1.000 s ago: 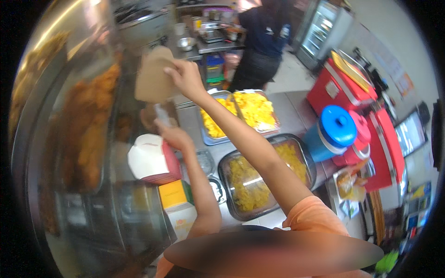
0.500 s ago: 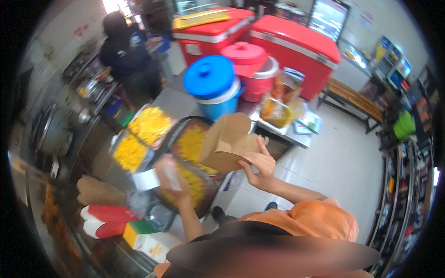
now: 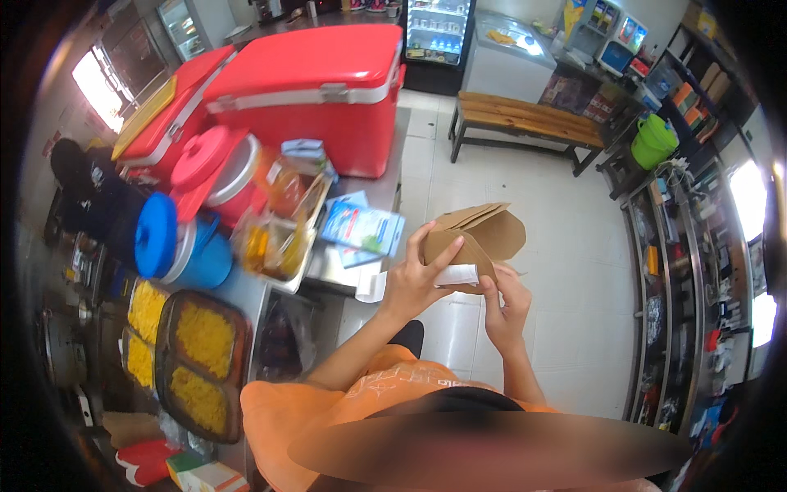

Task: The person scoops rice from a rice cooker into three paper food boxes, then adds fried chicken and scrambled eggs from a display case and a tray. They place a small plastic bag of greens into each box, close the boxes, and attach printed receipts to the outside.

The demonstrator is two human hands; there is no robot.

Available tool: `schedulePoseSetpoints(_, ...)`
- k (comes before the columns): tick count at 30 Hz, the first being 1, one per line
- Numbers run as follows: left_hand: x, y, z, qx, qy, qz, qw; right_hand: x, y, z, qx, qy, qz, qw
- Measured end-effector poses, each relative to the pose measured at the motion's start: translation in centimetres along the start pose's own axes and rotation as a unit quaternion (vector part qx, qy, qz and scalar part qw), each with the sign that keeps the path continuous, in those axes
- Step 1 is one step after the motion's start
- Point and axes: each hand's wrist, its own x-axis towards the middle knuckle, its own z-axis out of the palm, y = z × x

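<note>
Left hand (image 3: 414, 283) gripped the left side of a brown cardboard box (image 3: 479, 238), thumb up along its edge, a white paper slip (image 3: 456, 275) pinned under the fingers. Box sat between both hands, above the floor, flaps partly open. Right hand (image 3: 504, 305) pinched the box's lower edge just beside the slip. Far left of the grip: trays of yellow food (image 3: 201, 348), blue jug (image 3: 176, 242), red coolers (image 3: 311, 78).

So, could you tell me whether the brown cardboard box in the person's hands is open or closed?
Open: the brown cardboard box has its flaps standing up and apart, while the left hand and right hand hold it.
</note>
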Motion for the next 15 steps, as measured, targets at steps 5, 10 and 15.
schedulePoseSetpoints(5,10.2,-3.1,10.4,-0.033,0.054,0.011,0.998,8.8,9.3,-2.1,-0.044,0.052,-0.007,0.998)
schedulePoseSetpoints(10,21.2,-5.8,19.0,-0.108,0.027,-0.036,0.993,20.1,17.7,-3.8,-0.064,0.091,0.053,0.992)
schedulePoseSetpoints(15,31.4,-8.4,24.2,-0.105,-0.008,-0.017,0.994,29.9,24.3,-5.6,-0.082,0.133,0.088,0.984)
